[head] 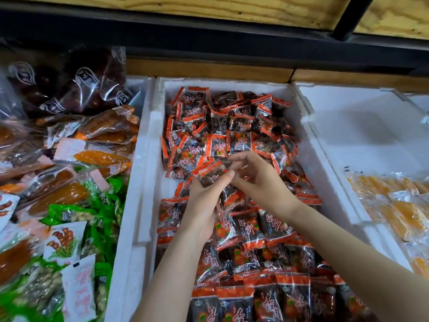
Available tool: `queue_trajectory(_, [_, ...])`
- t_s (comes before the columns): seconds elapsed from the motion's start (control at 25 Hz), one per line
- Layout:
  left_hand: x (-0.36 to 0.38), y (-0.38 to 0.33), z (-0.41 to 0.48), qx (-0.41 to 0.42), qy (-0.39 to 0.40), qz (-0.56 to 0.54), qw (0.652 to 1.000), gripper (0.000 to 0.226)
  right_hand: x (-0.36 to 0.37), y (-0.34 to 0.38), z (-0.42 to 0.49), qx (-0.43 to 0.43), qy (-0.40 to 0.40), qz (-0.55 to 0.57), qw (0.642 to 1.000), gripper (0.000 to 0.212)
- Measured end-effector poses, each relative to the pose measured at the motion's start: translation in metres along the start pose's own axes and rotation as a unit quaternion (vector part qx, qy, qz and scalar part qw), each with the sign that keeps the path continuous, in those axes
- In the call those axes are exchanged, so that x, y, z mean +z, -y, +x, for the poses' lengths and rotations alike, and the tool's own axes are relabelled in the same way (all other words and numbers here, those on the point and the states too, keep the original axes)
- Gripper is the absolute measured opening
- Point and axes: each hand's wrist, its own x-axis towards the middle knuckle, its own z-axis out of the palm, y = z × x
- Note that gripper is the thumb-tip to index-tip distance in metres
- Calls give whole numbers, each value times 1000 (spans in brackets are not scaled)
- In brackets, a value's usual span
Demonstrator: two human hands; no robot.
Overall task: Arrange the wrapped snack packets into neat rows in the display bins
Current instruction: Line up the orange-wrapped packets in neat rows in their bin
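Observation:
A white foam bin (148,140) in the middle holds many red-and-black snack packets (232,126). They lie in a loose heap at the back and in overlapping rows (262,231) at the front. Over the bin's middle, my left hand (204,205) holds a small stack of packets (212,170), thumb on top. My right hand (257,180) reaches in from the right and pinches a clear-wrapped packet right beside that stack, fingers curled.
The left bin is piled with orange, green and white packets (69,205) and dark dried fruit bags (69,84). The right foam bin (362,126) holds yellow-orange packets (399,205) at its front. A black shelf rail (209,40) and wooden board run overhead.

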Motion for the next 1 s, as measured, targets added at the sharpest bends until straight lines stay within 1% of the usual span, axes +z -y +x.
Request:
queue_trajectory(0.08, [-1, -2, 2, 21, -37, -14, 999, 56, 1, -2, 2, -18, -3, 25, 1000, 35])
queue_trajectory(0.12, [-2, -4, 3, 29, -63, -23, 997, 53, -1, -7, 4, -23, -25, -3, 999, 34])
queue_trajectory(0.16, [-4, -6, 5, 37, -89, -34, 995, 53, -7, -15, 6, -19, -51, -74, 996, 33])
queue_trajectory(0.2, [-7, -6, 8, 47, -113, -42, 992, 54, -14, -25, 7, 3, -59, -181, 982, 34])
queue_trajectory(0.24, [-9, -6, 11, 57, -127, -50, 989, 53, -20, -34, 6, 46, -38, -290, 955, 41])
queue_trajectory(0.28, [-10, -6, 12, 66, -136, -54, 987, 55, -23, -43, 2, 101, 5, -371, 923, 52])
queue_trajectory(0.32, [-11, -4, 13, 73, -136, -55, 986, 60, -24, -50, -2, 143, 46, -415, 897, 63])
queue_trajectory(0.36, [-10, -3, 14, 77, -134, -53, 987, 65, -24, -53, -2, 164, 64, -426, 888, 71])
queue_trajectory(0.48, [-7, -2, 12, 72, -119, -49, 989, 66, -20, -52, 6, 174, 46, -386, 905, 80])
queue_trajectory(0.6, [-7, -3, 9, 63, -123, -45, 989, 66, -18, -47, 13, 141, 1, -354, 925, 78])
queue_trajectory(0.68, [-7, -1, 11, 58, -128, -38, 989, 76, -20, -39, 14, 102, -39, -335, 936, 73])
queue_trajectory(0.72, [-6, 0, 11, 57, -127, -33, 990, 81, -23, -33, 14, 86, -76, -306, 945, 67])
queue_trajectory(0.76, [-4, 2, 11, 55, -126, -28, 990, 85, -25, -25, 16, 77, -117, -258, 956, 60])
queue_trajectory(0.8, [-3, 2, 11, 54, -122, -25, 991, 88, -27, -15, 16, 82, -145, -182, 969, 54])
queue_trajectory(0.84, [-2, 3, 11, 53, -113, -22, 992, 90, -27, -4, 16, 109, -147, -76, 980, 49])
queue_trajectory(0.88, [0, 4, 10, 52, -102, -23, 993, 88, -23, 7, 17, 148, -123, 36, 981, 44])
queue_trajectory(0.92, [2, 4, 8, 47, -89, -25, 995, 83, -18, 14, 17, 184, -83, 106, 973, 39])
queue_trajectory(0.96, [5, 4, 4, 42, -69, -25, 996, 76, -11, 18, 15, 200, -46, 115, 972, 37])
queue_trajectory(1.0, [7, 3, 0, 36, -46, -21, 998, 73, -4, 20, 13, 196, -22, 85, 977, 35])
